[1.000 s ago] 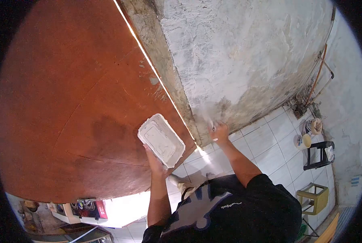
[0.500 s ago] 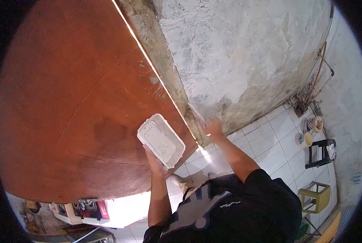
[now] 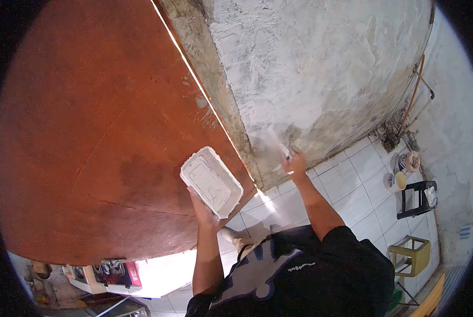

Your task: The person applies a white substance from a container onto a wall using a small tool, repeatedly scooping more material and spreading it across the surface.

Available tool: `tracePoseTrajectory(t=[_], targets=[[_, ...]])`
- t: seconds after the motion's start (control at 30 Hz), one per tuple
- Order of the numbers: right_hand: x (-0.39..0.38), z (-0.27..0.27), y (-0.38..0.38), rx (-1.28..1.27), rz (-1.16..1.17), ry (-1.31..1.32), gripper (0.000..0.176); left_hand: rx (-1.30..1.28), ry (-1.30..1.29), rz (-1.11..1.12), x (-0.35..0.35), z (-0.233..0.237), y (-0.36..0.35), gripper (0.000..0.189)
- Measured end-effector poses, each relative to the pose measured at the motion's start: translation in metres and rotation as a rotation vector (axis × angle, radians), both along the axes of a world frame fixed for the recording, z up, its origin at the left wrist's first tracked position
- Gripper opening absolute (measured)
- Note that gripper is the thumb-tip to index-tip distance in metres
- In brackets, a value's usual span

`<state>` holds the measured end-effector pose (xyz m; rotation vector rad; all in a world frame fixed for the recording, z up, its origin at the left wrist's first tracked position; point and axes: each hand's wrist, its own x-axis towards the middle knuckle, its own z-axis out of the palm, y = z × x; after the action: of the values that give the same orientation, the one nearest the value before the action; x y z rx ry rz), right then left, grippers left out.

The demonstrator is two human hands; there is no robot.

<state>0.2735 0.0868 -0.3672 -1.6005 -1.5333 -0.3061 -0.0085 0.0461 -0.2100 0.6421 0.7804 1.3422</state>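
Observation:
A white rectangular tub [image 3: 213,182] with pale paste smeared on its inside and rim rests in my left hand [image 3: 202,210], whose fingers hold it from below and the side. My right hand [image 3: 295,163] grips a putty knife [image 3: 277,141], its blade blurred against the lower part of the plastered wall [image 3: 310,68]. White paste covers much of that wall, and bare grey-brown patches show low down. A white smear marks my right hand.
A reddish-brown door [image 3: 99,132] fills the left side, light showing along its edge. On the tiled floor [image 3: 347,179] at right are a black stool [image 3: 417,199], a yellow-green stool [image 3: 412,256] and small buckets [image 3: 396,182]. Pipes [image 3: 415,98] run by the corner.
My right hand and the putty knife have moved right along the wall, away from the door edge. The tub in my left hand has hardly moved.

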Motion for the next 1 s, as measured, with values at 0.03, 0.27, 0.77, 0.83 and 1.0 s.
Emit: tracePoseTrajectory(t=[0.03,0.27,0.77,0.83,1.0], targets=[[0.0,-0.009,0.005,0.025,0.066,-0.007,0.023,-0.002,-0.001,0.0,-0.001,-0.001,0.0,0.063],[-0.012,0.014,0.028,-0.032,0.181,0.146,0.029,0.021,0.052,-0.002,0.002,0.006,-0.002,0.064],[-0.035,-0.024,-0.012,-0.102,-0.204,0.268,0.03,0.032,0.034,-0.059,-0.004,0.001,-0.005,0.065],[-0.045,-0.017,-0.015,-0.099,-0.097,0.201,0.026,0.004,0.017,-0.052,-0.001,0.005,-0.007,0.065],[-0.063,0.002,0.002,-0.14,0.067,0.097,0.017,0.01,0.062,-0.006,-0.004,-0.003,-0.005,0.067]])
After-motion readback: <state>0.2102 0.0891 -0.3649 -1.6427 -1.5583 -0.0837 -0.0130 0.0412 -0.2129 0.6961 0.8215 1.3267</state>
